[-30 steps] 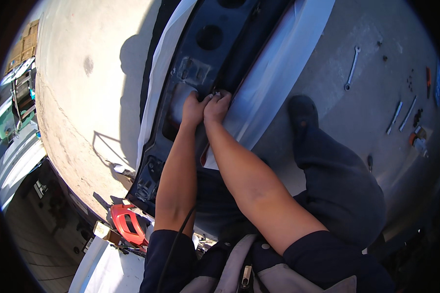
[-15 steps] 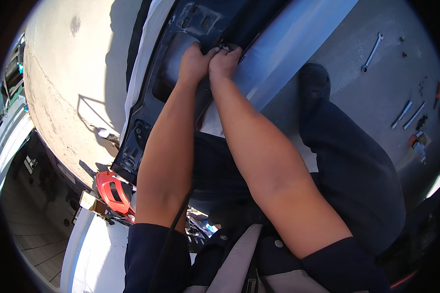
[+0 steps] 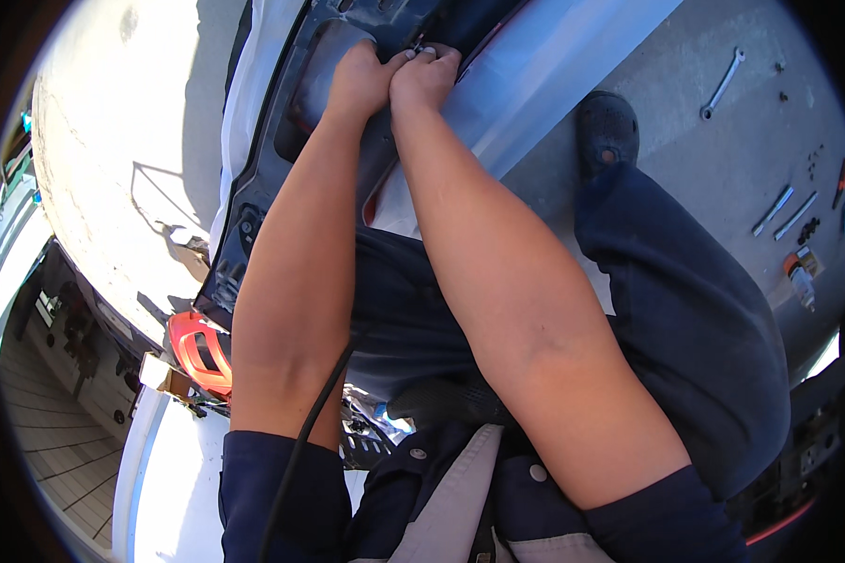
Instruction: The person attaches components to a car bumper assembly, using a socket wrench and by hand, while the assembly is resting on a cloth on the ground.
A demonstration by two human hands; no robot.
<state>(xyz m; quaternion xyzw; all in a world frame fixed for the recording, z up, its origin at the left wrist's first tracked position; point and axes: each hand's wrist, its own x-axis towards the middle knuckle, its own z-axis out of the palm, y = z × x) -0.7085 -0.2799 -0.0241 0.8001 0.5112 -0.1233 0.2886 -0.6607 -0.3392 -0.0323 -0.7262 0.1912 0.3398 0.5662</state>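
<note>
Dark metal in the head view: panel (image 3: 390, 21) toward twelve o'clock, beneath left hand (image 3: 359, 83) and right hand (image 3: 425, 80), side by side. Curled grip in both; cannot tell around what. Possible slip or scraped knuckles, given narrow, shadowed channel (image 3: 477, 26) at twelve.

We can read no words, labels, numbers or signs anywhere in this view. On the small bottle (image 3: 800, 281) and the wrench (image 3: 723, 84) lying on the floor (image 3: 685, 178), we can make out no lettering at this size.
</note>
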